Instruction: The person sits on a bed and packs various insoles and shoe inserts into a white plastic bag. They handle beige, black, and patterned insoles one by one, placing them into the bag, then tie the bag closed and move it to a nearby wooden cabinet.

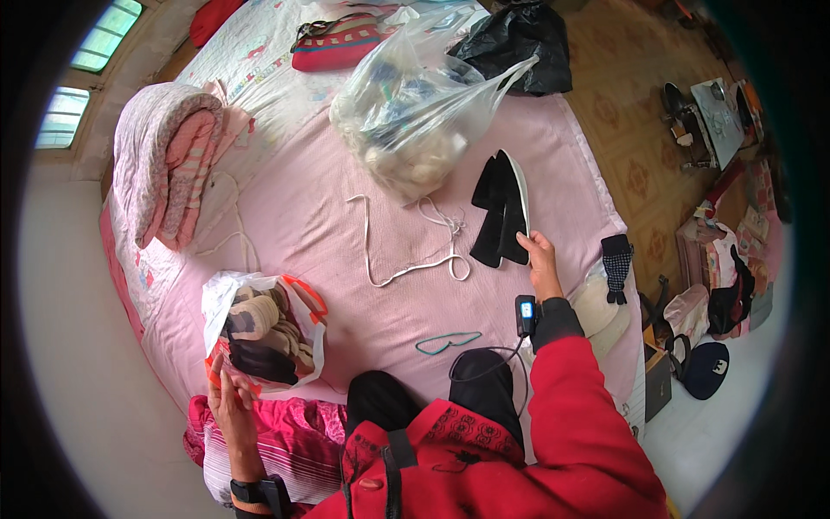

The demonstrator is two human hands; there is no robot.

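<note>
In the head view, my right hand point(539, 255) grips the lower right edge of a black cloth piece with a white rim point(494, 217). It is shaped rather like a shoe upper; I cannot tell exactly what it is. My left hand point(232, 397) is at the near left side of a white plastic bag with orange handles point(318, 353), fingers apart; whether it touches the bag I cannot tell. Inside that bag lie rolled beige fabric point(257, 316) and dark cloth point(264, 363). Between the hands, a white cord point(367, 243) and a green loop of string point(447, 341) lie on the bedspread.
A clear plastic bag of pale and blue soft material point(415, 123) stands on the pink bedspread point(292, 214). Behind it are a black plastic bag point(525, 48) and red pouch point(337, 48). A folded quilt point(165, 162) sits left; a dark glove point(616, 267) lies by the right edge.
</note>
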